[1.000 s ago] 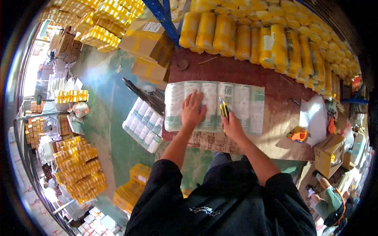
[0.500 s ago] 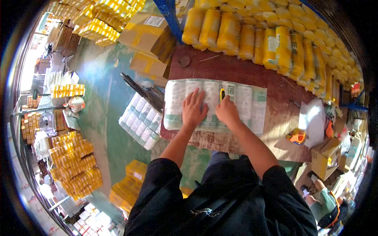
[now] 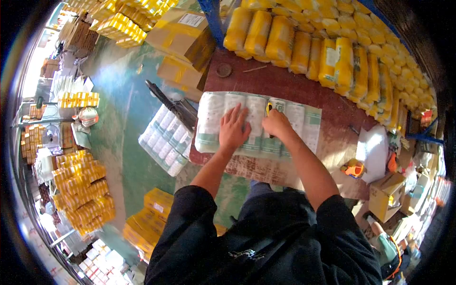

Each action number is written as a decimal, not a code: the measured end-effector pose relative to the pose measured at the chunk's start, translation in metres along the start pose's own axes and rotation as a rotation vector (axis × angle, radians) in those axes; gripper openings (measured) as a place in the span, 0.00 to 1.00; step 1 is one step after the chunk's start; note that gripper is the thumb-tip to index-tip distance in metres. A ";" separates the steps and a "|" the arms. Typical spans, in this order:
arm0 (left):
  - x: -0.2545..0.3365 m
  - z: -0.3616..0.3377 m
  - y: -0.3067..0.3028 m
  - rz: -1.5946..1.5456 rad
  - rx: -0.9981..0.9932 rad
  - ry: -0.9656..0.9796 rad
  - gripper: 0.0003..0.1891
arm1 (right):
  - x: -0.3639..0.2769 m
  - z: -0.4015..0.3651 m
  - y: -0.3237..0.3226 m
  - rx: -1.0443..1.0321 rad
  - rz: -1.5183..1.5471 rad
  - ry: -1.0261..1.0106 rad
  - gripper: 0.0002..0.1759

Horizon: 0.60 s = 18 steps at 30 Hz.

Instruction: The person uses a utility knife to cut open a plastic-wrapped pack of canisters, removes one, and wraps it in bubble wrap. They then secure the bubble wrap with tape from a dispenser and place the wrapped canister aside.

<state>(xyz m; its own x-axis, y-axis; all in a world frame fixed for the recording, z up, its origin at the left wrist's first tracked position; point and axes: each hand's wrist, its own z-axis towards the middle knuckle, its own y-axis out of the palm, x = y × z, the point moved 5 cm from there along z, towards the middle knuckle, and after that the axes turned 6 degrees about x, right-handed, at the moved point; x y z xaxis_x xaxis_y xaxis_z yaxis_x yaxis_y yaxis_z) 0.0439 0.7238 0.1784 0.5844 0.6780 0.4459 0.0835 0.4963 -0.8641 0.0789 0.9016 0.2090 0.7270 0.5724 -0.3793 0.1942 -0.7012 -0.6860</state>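
Observation:
A plastic-wrapped pack of white rolls with green print [image 3: 211, 114] lies flat on the worn red-brown table [image 3: 247, 167]. My left hand [image 3: 233, 129] rests on the pack's left half, fingers stretched and slightly spread over the wrap. My right hand [image 3: 278, 122] is wrapped round a yellow and black utility knife [image 3: 269, 108], over the right part of the pack. The knife's yellow end sticks up past my fingers, and its dark lower end shows below the fist, close over the wrap. A flat flap of film extends from the pack's right end.
Yellow-wrapped packs [image 3: 282, 40] are piled along the table's far side. An orange tape dispenser [image 3: 354, 168] sits at the right beside white sheets [image 3: 373, 149]. Left of the table are another white pack [image 3: 166, 140] and cardboard boxes [image 3: 178, 35]. A person [image 3: 387, 244] is at the lower right.
My right hand has shifted slightly and turned, and the knife's dark lower end now shows below the fist. The left hand stays on the pack. The whole view has shifted a little.

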 end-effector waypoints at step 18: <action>-0.002 -0.003 -0.003 -0.032 0.047 0.005 0.30 | -0.005 -0.042 0.006 -0.134 0.096 -0.005 0.23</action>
<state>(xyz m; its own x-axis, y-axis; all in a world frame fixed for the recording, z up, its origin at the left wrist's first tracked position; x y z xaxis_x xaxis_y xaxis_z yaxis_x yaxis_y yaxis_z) 0.0449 0.7199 0.1795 0.5863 0.6587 0.4716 0.0640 0.5426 -0.8375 0.1045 0.8770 0.2333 0.7432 0.5017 -0.4426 0.2103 -0.8032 -0.5573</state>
